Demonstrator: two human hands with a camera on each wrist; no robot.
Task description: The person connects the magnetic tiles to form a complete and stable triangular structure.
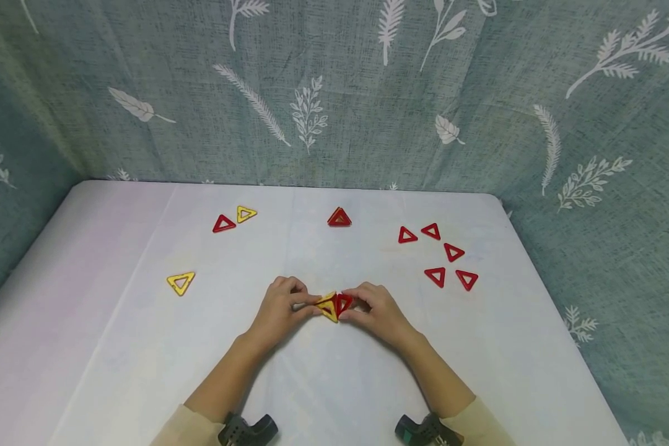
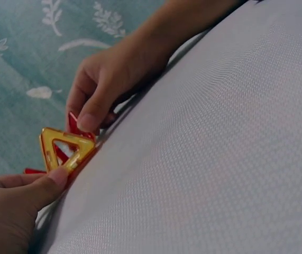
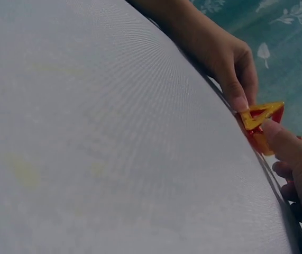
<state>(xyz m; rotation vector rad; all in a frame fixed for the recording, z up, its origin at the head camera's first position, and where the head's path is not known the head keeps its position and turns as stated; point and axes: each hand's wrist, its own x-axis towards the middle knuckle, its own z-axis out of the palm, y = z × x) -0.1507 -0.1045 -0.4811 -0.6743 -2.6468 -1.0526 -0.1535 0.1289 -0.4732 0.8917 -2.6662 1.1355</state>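
Both hands meet at the near middle of the table, around a small cluster of triangular magnetic tiles in yellow and red. My left hand pinches the cluster's left side, with the thumb on a yellow triangular tile that stands tilted. From the other side, my right hand pinches a red triangular tile between thumb and fingers. The yellow and red tiles lean together at their edges. More red shows through the yellow tile's triangular opening. Fingers partly cover the cluster in both wrist views.
Several loose red triangles lie to the right. At the far middle is a small stack of red triangles. Far left, a red triangle lies beside a yellow one; another yellow triangle sits nearer. A patterned curtain borders the table.
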